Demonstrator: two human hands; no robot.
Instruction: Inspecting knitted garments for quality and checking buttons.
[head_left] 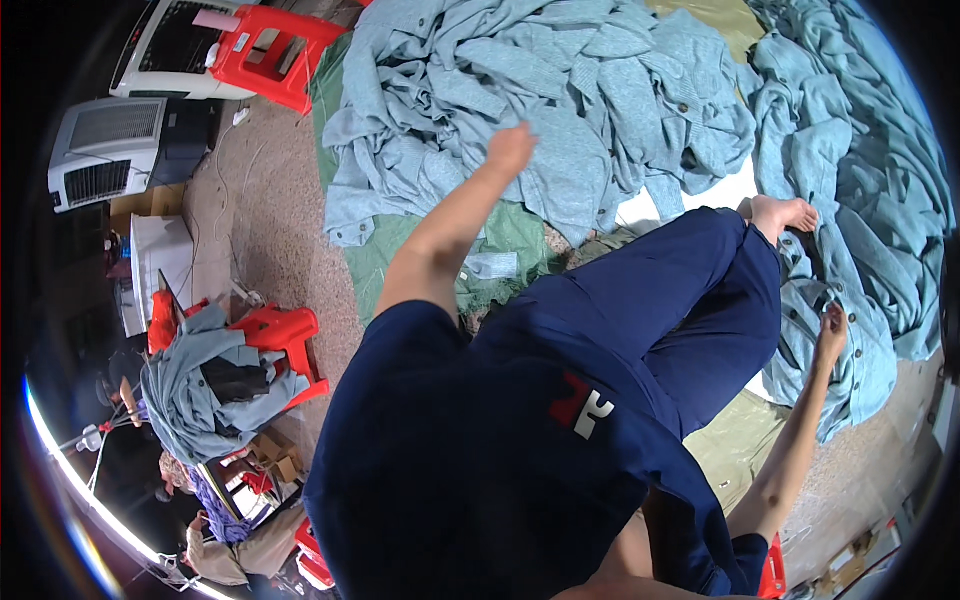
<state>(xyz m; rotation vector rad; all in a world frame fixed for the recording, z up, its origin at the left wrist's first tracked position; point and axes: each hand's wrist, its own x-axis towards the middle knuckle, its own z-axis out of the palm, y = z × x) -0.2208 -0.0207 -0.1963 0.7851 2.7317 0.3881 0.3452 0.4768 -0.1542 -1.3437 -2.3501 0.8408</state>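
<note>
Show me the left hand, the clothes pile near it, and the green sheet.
Left hand (511, 150): head view, middle of the hand.
Clothes pile (580, 110): head view, middle of the heap.
Green sheet (388, 243): head view, bare patch along the pile's edge.

Your left hand (512, 150), toward twelve o'clock, is motion-blurred; contact with the blue-grey knitwear heap (580, 110), itself cropped at the top edge, unclear. At three, your right hand (833, 335) sits too small to tell what its fingertips pinch, if anything. Red object (774, 572) near five: partly hidden behind your sleeve (748, 562).
</note>
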